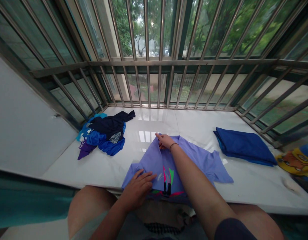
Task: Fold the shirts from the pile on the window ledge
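Observation:
A lavender T-shirt point(149, 156) with a pink, green and black print lies spread on the white ledge, its lower part hanging over the front edge. My right hand point(165, 141), with a bracelet at the wrist, pinches the shirt at the shoulder beside the collar. The right forearm crosses over the shirt and hides part of its middle. Flat on the shirt near its left sleeve rests my left hand point(140, 187), fingers stretched out beside the print.
A loose heap of dark and blue clothes point(106, 131) sits on the ledge point(189, 121) at the left. To the right lies a folded blue cloth point(245, 146), with a yellow patterned item point(297, 160) beyond it. Metal window bars point(159, 62) enclose the ledge's back and sides.

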Motion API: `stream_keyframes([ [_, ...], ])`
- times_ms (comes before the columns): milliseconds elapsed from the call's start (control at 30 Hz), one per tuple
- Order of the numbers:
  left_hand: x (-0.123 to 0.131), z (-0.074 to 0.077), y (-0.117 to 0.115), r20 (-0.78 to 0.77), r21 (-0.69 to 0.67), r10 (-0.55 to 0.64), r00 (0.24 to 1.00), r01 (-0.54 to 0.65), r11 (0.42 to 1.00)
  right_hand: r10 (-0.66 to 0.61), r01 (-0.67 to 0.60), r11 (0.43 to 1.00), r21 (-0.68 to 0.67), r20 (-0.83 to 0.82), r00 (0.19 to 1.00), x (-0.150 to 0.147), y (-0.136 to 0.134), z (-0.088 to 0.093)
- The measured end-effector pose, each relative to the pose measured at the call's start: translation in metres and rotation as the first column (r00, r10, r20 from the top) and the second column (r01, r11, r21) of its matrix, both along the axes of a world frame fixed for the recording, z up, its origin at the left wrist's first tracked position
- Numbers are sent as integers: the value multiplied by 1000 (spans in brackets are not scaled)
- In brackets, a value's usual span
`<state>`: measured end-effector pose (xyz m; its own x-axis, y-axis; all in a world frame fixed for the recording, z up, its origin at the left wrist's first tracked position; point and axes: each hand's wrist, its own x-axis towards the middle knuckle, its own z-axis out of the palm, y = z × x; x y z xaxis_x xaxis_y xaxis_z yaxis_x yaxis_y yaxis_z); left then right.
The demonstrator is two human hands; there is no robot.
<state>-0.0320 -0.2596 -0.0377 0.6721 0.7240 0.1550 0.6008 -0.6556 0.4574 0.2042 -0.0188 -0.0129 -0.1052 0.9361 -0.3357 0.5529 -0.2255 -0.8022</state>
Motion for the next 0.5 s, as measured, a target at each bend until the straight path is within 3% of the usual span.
stream_keyframes([
  [200,-9,5,4,59,126,110,992,-116,985,42,-44,998,-44,-47,998,0,-4,-4],
  [367,-39,0,29,92,201,338,937,-350,915,33,-38,998,-57,-83,996,2,-3,-5],
  [500,-67,1,47,60,173,359,931,-364,915,13,-20,998,-65,-109,994,3,-2,-7],
])
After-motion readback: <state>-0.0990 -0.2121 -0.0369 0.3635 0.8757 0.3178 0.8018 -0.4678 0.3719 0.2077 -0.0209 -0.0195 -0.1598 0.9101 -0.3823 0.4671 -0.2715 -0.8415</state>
